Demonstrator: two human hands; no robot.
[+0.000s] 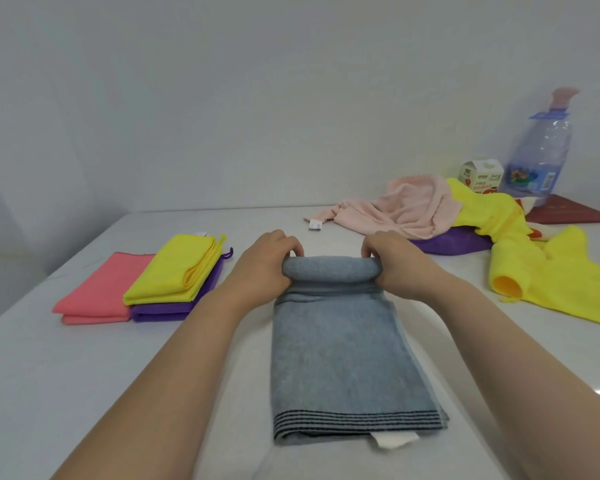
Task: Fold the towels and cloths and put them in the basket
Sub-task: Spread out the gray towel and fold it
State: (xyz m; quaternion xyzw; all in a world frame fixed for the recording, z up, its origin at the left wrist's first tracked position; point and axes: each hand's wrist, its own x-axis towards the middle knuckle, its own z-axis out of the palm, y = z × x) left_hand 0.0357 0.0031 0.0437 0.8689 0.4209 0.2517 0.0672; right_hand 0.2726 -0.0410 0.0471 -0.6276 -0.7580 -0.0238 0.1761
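A grey-blue towel (350,362) lies folded into a long strip on the white table (66,393), dark stripes and a white tag at its near end. Its far end is curled into a roll. My left hand (267,265) grips the roll's left end and my right hand (392,261) grips its right end, fingers curled over the top. On the left lie folded cloths: a pink one (97,292), and a yellow one (181,268) on top of a purple one (177,306). No basket is in view.
At the back right lies a loose heap: a pale pink towel (406,206), a purple cloth (451,244) and a yellow cloth (561,275). Behind it stand a small carton (480,174), a clear plastic bottle (537,157) and a dark red board (568,213).
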